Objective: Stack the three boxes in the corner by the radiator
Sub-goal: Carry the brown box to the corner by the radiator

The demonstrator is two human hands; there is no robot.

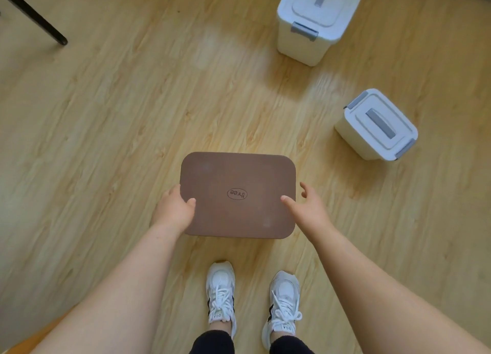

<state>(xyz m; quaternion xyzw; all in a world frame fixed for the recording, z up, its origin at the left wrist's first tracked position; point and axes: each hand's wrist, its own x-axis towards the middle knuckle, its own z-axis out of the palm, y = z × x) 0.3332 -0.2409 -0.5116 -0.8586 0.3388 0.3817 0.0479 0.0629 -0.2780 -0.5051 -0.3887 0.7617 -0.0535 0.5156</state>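
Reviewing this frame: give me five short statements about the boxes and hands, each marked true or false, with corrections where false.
1. The left hand grips the brown box at its left edge. True.
2. The right hand is closed around the brown box. False: its fingers are spread, only the thumb tip on the lid.
3. Two white boxes stand on the floor, the larger white box and the smaller white box. True.
4. The white boxes are stacked. False: they stand apart.
5. Both white lids are off. False: both are on.
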